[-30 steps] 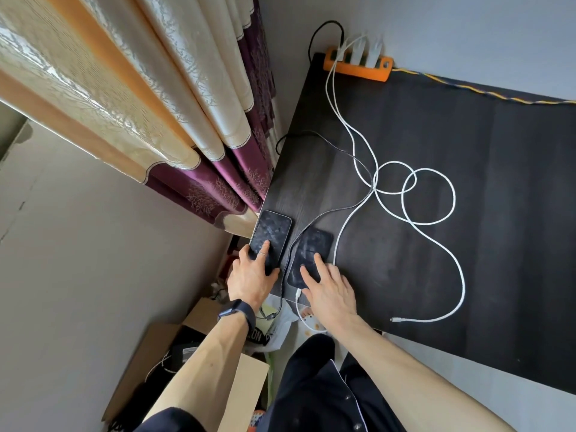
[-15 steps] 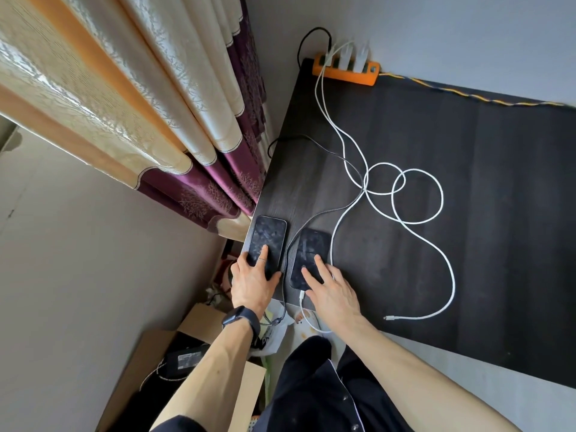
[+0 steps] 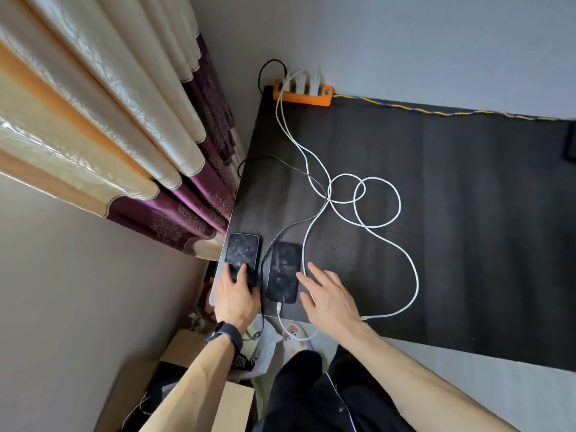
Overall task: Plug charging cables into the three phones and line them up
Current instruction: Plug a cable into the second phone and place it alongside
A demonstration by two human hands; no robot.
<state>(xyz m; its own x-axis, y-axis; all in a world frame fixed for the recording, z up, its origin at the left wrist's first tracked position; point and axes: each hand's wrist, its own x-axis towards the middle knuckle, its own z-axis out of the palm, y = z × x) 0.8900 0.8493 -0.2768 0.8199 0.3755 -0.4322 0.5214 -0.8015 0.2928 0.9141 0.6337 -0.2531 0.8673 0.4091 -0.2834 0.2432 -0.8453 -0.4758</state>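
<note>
Two dark phones lie side by side at the near left corner of the black table (image 3: 467,244). My left hand (image 3: 237,296) rests with straight fingers on the near end of the left phone (image 3: 242,251). The right phone (image 3: 284,271) has a white cable (image 3: 279,307) plugged into its near end. My right hand (image 3: 330,296) hovers flat beside it, fingers spread, holding nothing. A second white cable (image 3: 377,213) loops across the table, and its loose plug (image 3: 364,318) lies by my right wrist. A grey cable (image 3: 290,227) runs between the phones. A third dark object (image 3: 571,145) shows at the far right edge.
An orange power strip (image 3: 301,94) with white chargers sits at the table's far left corner against the wall. Curtains (image 3: 124,135) hang to the left. Cardboard boxes (image 3: 146,381) and bags sit on the floor below the table's corner.
My right hand has lifted off the right phone and shifted right, onto the table beside it. The left hand stays on the left phone. The camera view has tilted slightly.
</note>
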